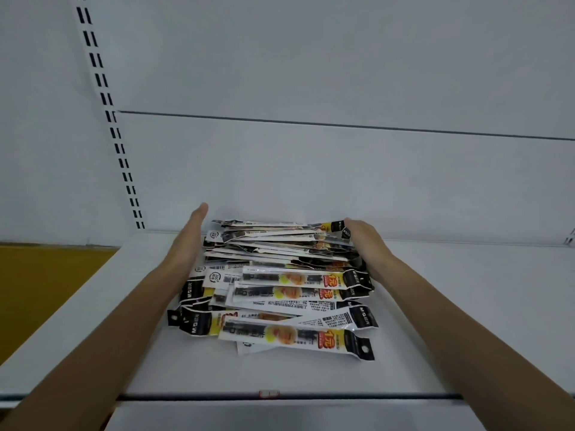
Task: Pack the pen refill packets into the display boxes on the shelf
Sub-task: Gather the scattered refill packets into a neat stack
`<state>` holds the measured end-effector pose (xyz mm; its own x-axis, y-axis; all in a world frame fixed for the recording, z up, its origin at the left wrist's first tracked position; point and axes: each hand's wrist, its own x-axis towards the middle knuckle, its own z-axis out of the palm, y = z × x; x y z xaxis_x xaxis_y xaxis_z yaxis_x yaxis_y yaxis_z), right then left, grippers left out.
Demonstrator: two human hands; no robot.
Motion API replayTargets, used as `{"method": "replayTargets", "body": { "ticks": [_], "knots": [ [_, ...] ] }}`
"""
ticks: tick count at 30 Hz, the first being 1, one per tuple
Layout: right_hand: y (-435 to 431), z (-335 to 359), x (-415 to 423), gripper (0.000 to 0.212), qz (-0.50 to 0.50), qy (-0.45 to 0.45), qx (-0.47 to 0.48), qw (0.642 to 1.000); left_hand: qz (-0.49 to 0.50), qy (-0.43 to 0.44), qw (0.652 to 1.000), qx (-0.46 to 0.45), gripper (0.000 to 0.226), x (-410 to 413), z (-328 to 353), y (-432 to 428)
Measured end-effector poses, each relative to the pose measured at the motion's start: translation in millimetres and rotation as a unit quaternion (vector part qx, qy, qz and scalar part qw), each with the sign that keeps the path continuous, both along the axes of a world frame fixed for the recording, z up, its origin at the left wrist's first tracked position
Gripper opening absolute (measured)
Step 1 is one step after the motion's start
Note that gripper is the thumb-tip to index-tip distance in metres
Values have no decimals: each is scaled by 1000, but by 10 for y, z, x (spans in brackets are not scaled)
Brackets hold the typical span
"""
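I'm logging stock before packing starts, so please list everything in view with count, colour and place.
pen refill packets: one loose pile, too many to count, black, white and yellow, middle of the shelf
shelf: one, white, under the pile
back panel: white, behind the shelf
slotted upright: one, white with black slots, left rear
small tag: one, red and white, shelf's front edge
yellow surface: one, left of the shelf
display boxes: none in view
hands: left hand, fingers straight, against the pile's left side; right hand, against its right side
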<state>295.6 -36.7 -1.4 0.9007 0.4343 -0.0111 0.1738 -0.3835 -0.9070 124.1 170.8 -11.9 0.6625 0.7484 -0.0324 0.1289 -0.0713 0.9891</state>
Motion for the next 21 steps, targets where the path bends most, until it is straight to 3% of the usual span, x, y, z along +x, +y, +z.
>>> {"method": "replayTargets", "body": {
  "ticks": [5, 7, 10, 14, 18, 21],
  "knots": [
    [164, -8, 2, 45, -10, 4, -33, 999, -15, 11, 999, -29, 58, 176, 40, 4],
    [195, -23, -2, 46, 1, 16, -23, 1000, -46, -18, 999, -3, 50, 69, -24, 85],
    [170, -8, 3, 39, -20, 19, 12, 1000, -65, 11, 998, -6, 56, 20, -77, 177],
    [69, -6, 72, 38, -68, -8, 53, 996, -35, -7, 999, -36, 62, 20, -38, 83],
    [125, 8, 58, 35, -28, 29, 10, 999, -55, -6, 996, -67, 68, 71, 72, -22],
    [216, 30, 5, 45, 32, 10, -26, 999, -79, -23, 994, -71, 71, 114, 84, -71]
  ]
}}
